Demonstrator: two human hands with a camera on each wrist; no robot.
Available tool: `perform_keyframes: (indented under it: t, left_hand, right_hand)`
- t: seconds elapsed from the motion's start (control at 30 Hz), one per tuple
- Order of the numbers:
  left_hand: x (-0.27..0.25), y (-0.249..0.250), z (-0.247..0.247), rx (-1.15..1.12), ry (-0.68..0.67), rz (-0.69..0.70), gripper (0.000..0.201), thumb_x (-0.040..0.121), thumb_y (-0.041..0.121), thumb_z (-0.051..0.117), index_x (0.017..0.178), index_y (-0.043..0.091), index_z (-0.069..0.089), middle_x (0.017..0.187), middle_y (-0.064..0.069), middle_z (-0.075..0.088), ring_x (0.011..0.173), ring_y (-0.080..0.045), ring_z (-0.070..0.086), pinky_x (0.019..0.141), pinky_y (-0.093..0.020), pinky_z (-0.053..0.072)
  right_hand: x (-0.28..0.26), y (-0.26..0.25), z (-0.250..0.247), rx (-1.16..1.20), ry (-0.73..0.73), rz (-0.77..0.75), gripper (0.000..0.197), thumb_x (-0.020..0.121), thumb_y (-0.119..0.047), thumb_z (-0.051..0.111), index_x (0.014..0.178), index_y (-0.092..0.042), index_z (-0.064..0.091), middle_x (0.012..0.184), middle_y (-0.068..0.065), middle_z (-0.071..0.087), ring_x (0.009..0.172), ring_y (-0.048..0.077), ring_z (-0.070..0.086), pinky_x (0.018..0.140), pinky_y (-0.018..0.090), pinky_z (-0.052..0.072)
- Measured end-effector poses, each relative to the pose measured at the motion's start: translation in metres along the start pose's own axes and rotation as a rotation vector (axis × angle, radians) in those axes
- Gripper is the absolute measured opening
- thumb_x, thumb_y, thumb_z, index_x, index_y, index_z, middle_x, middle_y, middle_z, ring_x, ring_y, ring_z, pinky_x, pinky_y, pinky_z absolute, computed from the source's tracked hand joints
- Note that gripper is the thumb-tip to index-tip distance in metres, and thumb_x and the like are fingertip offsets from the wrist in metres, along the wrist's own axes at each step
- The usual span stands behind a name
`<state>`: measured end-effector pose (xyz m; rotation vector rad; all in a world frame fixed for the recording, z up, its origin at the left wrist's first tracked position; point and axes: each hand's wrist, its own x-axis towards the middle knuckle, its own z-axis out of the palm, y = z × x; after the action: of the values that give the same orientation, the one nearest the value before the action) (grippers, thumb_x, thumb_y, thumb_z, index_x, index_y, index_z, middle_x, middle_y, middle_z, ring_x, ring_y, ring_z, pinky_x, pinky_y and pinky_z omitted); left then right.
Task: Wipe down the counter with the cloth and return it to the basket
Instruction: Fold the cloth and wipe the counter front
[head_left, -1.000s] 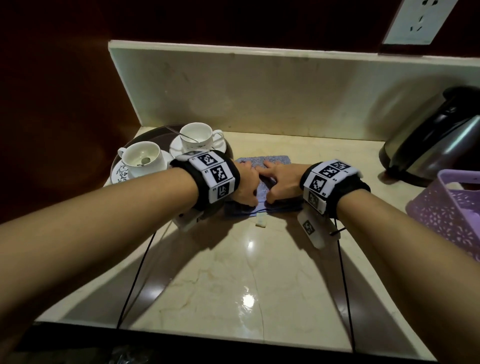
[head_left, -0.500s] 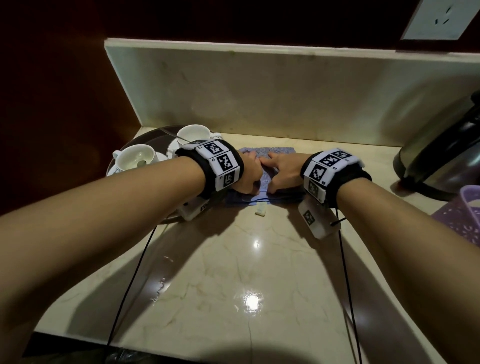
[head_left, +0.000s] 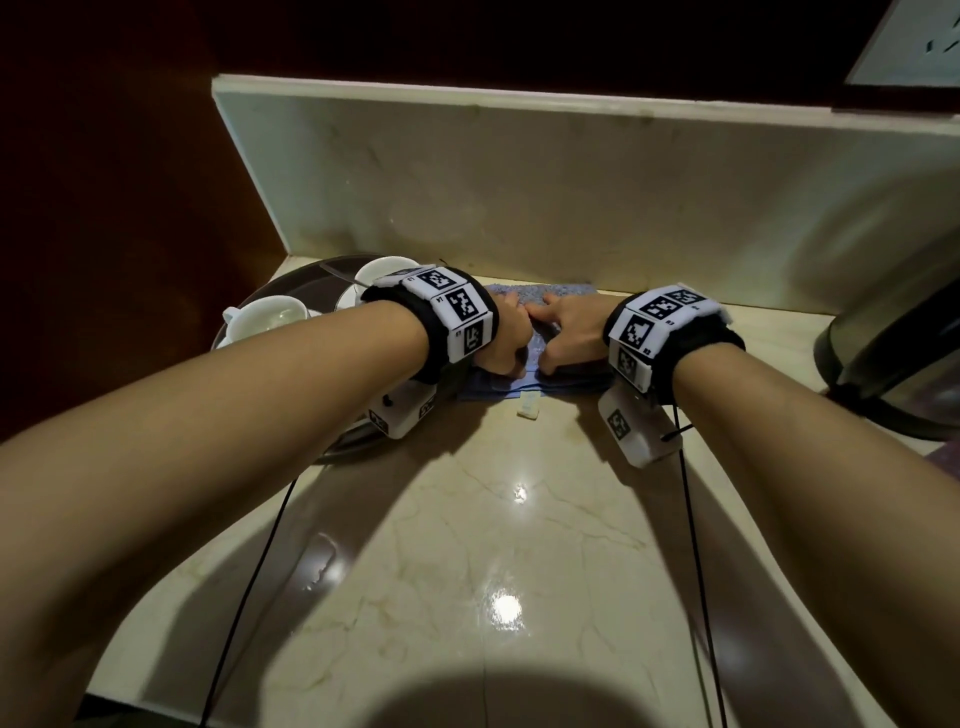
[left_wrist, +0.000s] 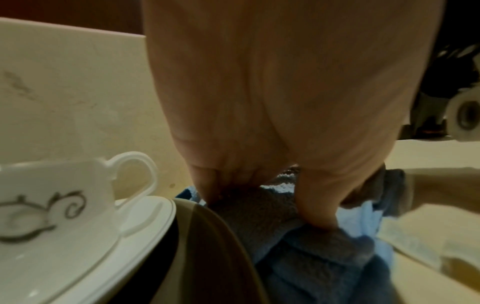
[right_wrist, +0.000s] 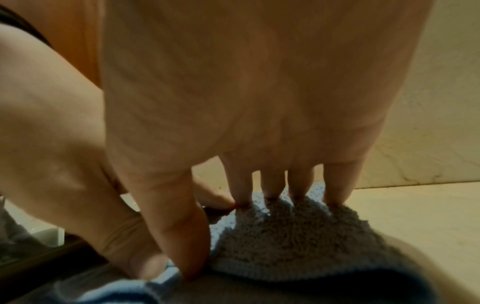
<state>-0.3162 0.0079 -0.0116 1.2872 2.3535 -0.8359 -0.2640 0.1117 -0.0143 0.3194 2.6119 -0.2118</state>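
Pressing: left hand (head_left: 503, 340) and right hand (head_left: 570, 332) both on the blue cloth (head_left: 540, 296), at the back of the counter (head_left: 467, 545) by the wall.
Fingers: right ones spread flat on the pile; left ones curled, tips digging in.
Handling: probably soft, light, bunches easily.
Hold: folded near edge.
Risk: cup (left_wrist: 52, 195) close beside.

- Right hand (right_wrist: 259, 92): fingers (right_wrist: 337, 185) extended, tips pressing into the cloth (right_wrist: 293, 236).
- Left hand (right_wrist: 64, 164): alongside, touching the cloth.
- Counter (right_wrist: 415, 216): pale marble.
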Motion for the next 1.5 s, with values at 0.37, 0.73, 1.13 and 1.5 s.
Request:
perform_keyframes:
  t: [0.37,0.73,1.13,1.5]
  left_hand:
    - [0.013,-0.003,-0.017,-0.110,-0.040,-0.016,0.061,0.097,0.032,0.051,0.150,0.009,0.028,0.150,-0.016,0.040,0.128,-0.032,0.048,0.098,-0.037,0.042]
    - [-0.007,0.009,0.000,-0.182,0.031,-0.099,0.069,0.100,0.028,0.042,0.154,0.000,0.010,0.159,-0.018,0.021,0.144,-0.032,0.028,0.115,-0.040,0.027]
    - [-0.043,0.027,0.017,-0.144,0.023,-0.037,0.077,0.101,0.037,0.041,0.155,0.003,-0.002,0.163,-0.016,0.003,0.148,-0.032,0.018,0.118,-0.042,0.022]
    - [-0.106,0.045,0.067,-0.155,0.130,0.092,0.069,0.100,0.040,0.038,0.154,0.005,0.013,0.155,-0.016,0.023,0.139,-0.032,0.034,0.113,-0.041,0.032]
  right_hand:
    - [0.006,0.007,-0.004,0.058,0.015,-0.029,0.079,0.082,-0.034,0.068,0.151,-0.034,0.029,0.154,0.008,0.036,0.132,0.034,0.045,0.105,0.043,0.044]
    - [0.004,0.010,0.000,0.028,0.042,-0.037,0.085,0.083,-0.040,0.065,0.154,-0.031,0.020,0.163,0.004,0.016,0.143,0.031,0.031,0.112,0.042,0.036]
    - [-0.036,-0.006,0.023,-0.045,0.006,0.010,0.085,0.088,-0.041,0.059,0.156,-0.031,0.009,0.165,0.004,0.008,0.144,0.032,0.028,0.112,0.042,0.033]
    - [-0.107,-0.047,0.067,-0.073,-0.007,0.060,0.084,0.091,-0.045,0.055,0.157,-0.030,0.005,0.165,0.006,0.003,0.147,0.032,0.023,0.114,0.042,0.029]
